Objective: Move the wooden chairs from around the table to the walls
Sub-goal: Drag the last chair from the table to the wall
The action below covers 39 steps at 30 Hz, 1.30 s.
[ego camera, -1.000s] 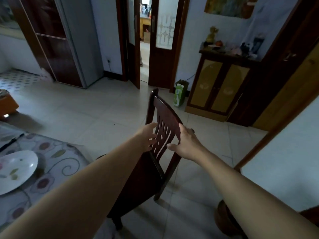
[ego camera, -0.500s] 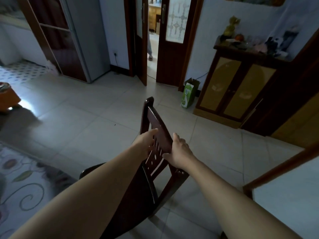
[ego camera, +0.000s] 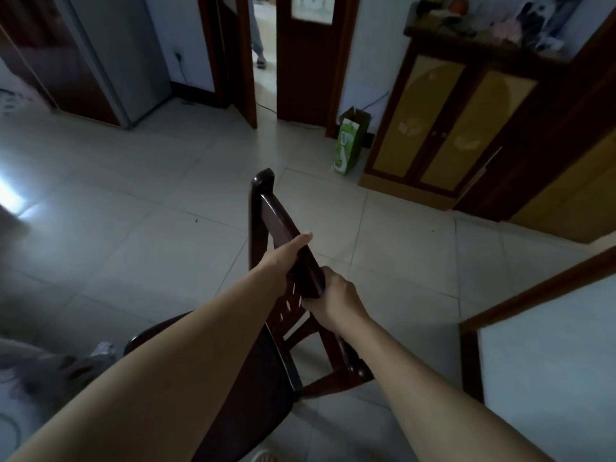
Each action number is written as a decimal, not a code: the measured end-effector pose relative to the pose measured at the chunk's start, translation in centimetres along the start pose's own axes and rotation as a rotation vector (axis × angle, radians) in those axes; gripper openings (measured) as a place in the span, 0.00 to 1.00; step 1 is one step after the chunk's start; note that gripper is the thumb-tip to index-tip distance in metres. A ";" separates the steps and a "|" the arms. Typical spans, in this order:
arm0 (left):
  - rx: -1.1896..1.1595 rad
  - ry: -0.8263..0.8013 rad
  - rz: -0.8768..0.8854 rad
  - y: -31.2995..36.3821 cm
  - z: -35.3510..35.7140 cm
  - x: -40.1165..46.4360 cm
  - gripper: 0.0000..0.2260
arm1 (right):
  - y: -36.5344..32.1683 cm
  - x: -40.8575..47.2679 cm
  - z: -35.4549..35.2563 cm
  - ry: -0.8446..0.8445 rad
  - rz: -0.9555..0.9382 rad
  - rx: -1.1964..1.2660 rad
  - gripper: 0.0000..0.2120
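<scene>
A dark wooden chair (ego camera: 266, 208) with a carved slatted back stands in the middle of the tiled floor, its backrest edge-on to me. My left hand (ego camera: 283, 258) grips the top rail of the backrest from the left. My right hand (ego camera: 333, 298) holds the same rail lower down from the right. The seat lies below my left forearm and is mostly hidden. The table with its flowered cloth (ego camera: 20, 388) shows only as a blurred strip at the lower left edge.
Ahead stands a wooden cabinet (ego camera: 440, 128) with yellow doors, and a green carton (ego camera: 348, 145) sits on the floor beside it. An open doorway (ego camera: 265, 55) shows a person's leg beyond. A tall wardrobe (ego camera: 100, 55) is at the back left. A white wall panel (ego camera: 550, 361) is close on my right.
I have walked away from the table with the chair; the table and plate have slid out of view at the left. Both hands have closed more firmly on the backrest's top rail.
</scene>
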<state>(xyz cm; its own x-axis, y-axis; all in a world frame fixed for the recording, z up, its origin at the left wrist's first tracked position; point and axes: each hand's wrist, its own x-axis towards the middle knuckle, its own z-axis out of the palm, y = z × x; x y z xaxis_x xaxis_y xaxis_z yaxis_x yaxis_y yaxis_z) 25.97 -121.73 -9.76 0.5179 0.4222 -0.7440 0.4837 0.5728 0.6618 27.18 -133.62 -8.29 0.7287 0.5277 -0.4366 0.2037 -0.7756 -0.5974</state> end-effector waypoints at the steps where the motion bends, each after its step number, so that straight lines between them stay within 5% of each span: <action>1: 0.025 0.009 0.001 0.5 0.0 0.7 0.33 | -0.2 0.6 -0.1 -0.015 0.034 0.004 0.16; 12: 0.154 0.050 0.044 2.0 -1.5 1.7 0.32 | -1.6 0.2 -0.1 -0.119 0.124 0.060 0.15; 21: 0.068 -0.011 0.072 6.8 -1.2 -3.0 0.09 | -5.5 -2.2 -3.9 -0.057 0.057 0.080 0.18; 28: 0.101 -0.131 0.097 8.3 4.7 -6.2 0.09 | -3.6 -4.4 -9.3 0.078 0.072 0.024 0.18; 39: 0.226 -0.306 0.118 6.7 23.1 -6.7 0.08 | 8.2 -4.9 -19.6 0.336 0.168 0.104 0.20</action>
<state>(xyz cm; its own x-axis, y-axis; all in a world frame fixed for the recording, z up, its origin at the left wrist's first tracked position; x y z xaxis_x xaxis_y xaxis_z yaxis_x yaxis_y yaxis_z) 42.05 -136.91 1.76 0.7492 0.2274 -0.6221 0.5337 0.3491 0.7703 38.07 -149.36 2.15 0.9233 0.2403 -0.2995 0.0086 -0.7928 -0.6094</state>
